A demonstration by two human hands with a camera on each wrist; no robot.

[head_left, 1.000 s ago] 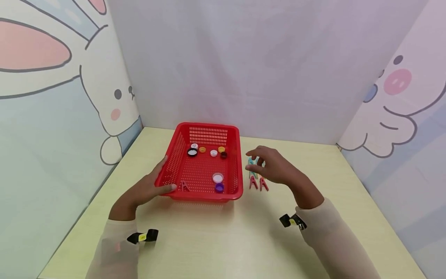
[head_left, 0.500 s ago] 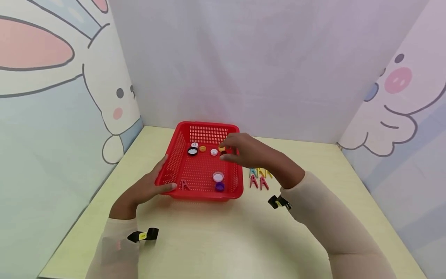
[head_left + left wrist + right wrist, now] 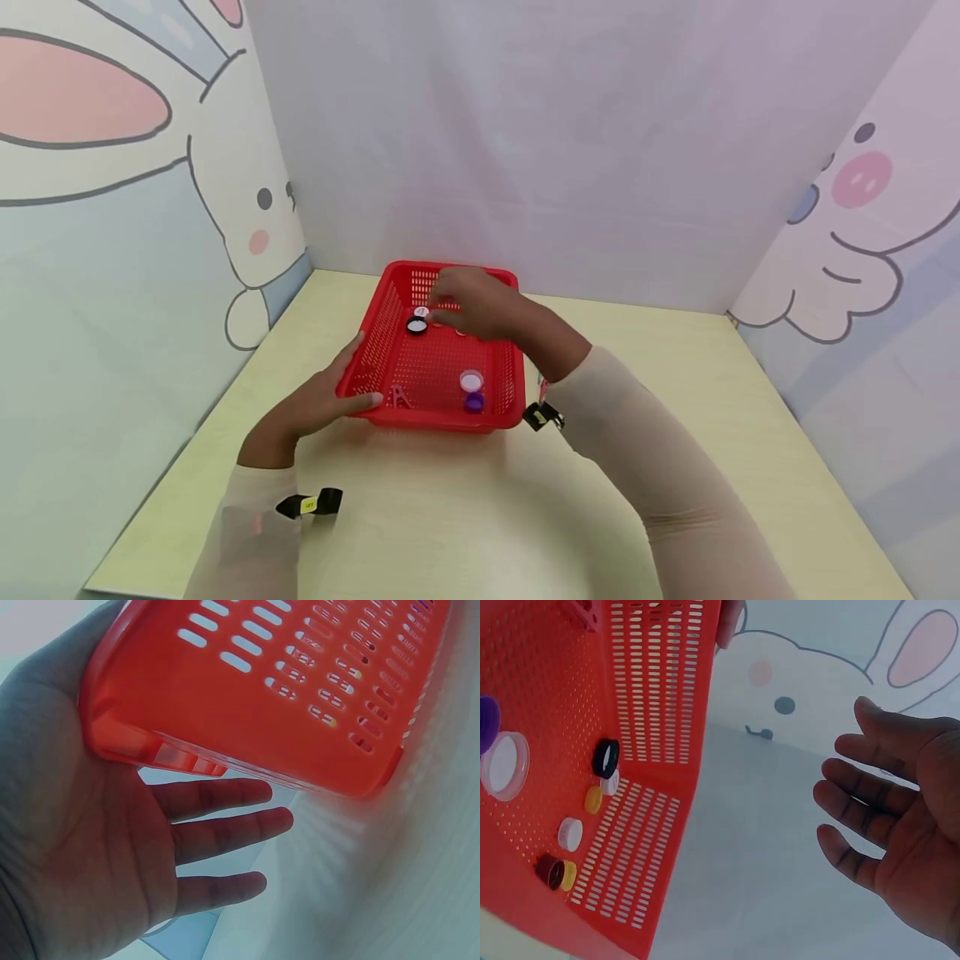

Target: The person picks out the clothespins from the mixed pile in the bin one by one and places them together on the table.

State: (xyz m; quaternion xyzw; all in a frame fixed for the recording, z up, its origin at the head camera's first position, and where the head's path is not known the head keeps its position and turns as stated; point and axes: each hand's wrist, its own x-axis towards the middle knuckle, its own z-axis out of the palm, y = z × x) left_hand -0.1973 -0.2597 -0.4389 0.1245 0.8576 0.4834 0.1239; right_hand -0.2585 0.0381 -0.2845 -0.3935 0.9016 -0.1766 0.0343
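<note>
A red plastic basket (image 3: 433, 419) with slotted sides stands on the table. My left hand (image 3: 311, 407) holds its near left corner, the thumb over the rim; in the left wrist view several fingers stretch out straight below the basket. My right hand (image 3: 480, 304) hovers over the basket's far part, and the right wrist view shows its fingers loosely bent with nothing in them. Inside lie a red clothespin (image 3: 401, 397), a purple cap (image 3: 474, 402), a clear-rimmed white lid (image 3: 471, 382), a black-rimmed cap (image 3: 417, 326) and several small caps, such as a brown one (image 3: 550, 871).
Right of the basket, the right arm hides most of the loose clothespins; a bit of a red one (image 3: 542, 390) shows. The pale wooden table (image 3: 450, 517) meets a plain wall (image 3: 600, 167) behind and cartoon-printed panels on both sides.
My right hand has moved left from beside the clothespins to over the basket's far part, its arm now covering most of the clothespins. The left hand has stayed at the basket's corner.
</note>
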